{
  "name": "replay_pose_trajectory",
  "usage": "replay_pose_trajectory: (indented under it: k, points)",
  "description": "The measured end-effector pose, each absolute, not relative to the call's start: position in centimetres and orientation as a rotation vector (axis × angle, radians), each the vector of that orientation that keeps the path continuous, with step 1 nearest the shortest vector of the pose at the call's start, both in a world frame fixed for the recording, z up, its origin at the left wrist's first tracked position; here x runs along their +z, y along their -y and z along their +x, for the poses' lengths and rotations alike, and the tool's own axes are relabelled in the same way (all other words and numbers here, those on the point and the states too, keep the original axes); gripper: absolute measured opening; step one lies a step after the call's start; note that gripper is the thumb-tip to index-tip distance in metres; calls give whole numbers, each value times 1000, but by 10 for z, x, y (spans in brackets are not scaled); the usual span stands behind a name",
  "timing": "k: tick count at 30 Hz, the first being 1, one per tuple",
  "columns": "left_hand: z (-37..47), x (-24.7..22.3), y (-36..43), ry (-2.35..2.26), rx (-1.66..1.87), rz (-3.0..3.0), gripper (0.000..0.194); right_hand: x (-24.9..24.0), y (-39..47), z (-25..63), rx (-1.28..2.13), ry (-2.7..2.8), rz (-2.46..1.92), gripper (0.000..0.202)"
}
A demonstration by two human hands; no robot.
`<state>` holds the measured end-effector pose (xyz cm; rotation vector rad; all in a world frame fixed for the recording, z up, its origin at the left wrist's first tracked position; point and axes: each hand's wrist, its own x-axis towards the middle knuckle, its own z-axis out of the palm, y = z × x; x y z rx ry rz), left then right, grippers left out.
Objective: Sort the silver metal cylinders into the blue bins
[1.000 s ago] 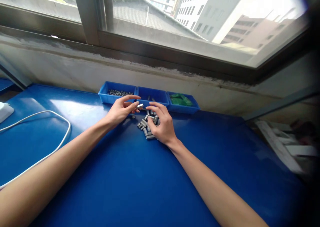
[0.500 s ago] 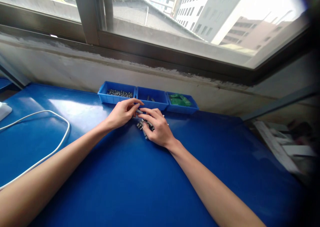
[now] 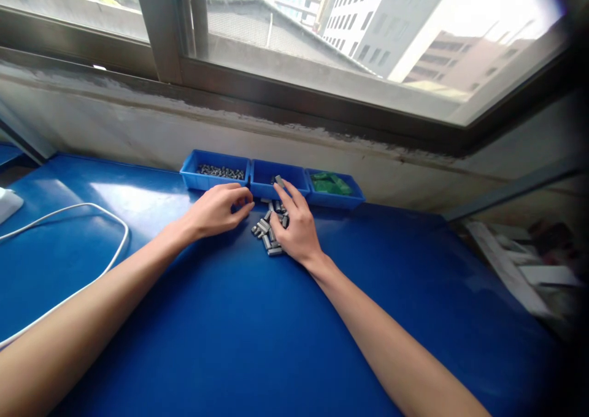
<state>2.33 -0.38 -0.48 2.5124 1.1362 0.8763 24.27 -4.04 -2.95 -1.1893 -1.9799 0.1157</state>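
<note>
My right hand (image 3: 298,227) reaches toward the middle blue bin (image 3: 263,190). A short grey metal-looking piece (image 3: 279,181) shows at its index and middle fingertips, over the bin's front part; the thumb is apart from it. Below the palm lies a pile of similar small grey pieces (image 3: 264,225) on the blue tabletop (image 3: 239,319), partly hidden by this hand. My left hand (image 3: 218,211) hovers just left of the pile. Its fingers are loosely curled, with a gap between thumb and index finger, and nothing shows in them.
The left blue bin (image 3: 214,183) contains many small grey parts. Green pieces (image 3: 330,184) lie in the right bin (image 3: 338,202). A white cable (image 3: 124,233) curves across the table's left side to a white object (image 3: 9,203). Behind the bins rise a wall and a window.
My hands have parted. The right has moved up to the middle bin with a grey piece at its fingertips; the left has drawn back to the left, uncovering more of the pile.
</note>
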Motion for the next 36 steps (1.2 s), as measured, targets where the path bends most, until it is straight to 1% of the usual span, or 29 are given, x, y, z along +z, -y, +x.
replay_pose_trajectory:
  k: [4, 7, 12, 17, 19, 23, 30, 33, 36]
  points:
    - [16, -4, 4, -1052, 720, 2584, 17, -34, 37, 243, 167, 1921, -1271, 74]
    - [14, -6, 2, -1006, 686, 2575, 17, -34, 37, 244, 177, 1921, -1277, 75]
    - [16, -8, -1, -1013, 777, 2427, 15, -31, 39, 242, 187, 1903, -1266, 64]
    - [26, -1, 4, -1043, 898, 1889, 38, -27, 40, 240, 180, 1896, -1162, 48]
    - [29, 1, 4, -1009, 906, 1694, 44, -26, 41, 240, 175, 1919, -1124, 43]
    - [31, 2, 3, -930, 932, 1478, 43, -26, 41, 241, 161, 1955, -1080, 40]
    - [32, 6, 8, -908, 914, 1391, 39, -29, 40, 241, 159, 1974, -1030, 37]
    - [32, 7, 6, -977, 1029, 1352, 37, -28, 40, 241, 162, 1981, -1023, 37]
    - [28, 7, -2, -1047, 1313, 1251, 35, -28, 41, 241, 153, 1976, -1024, 36]
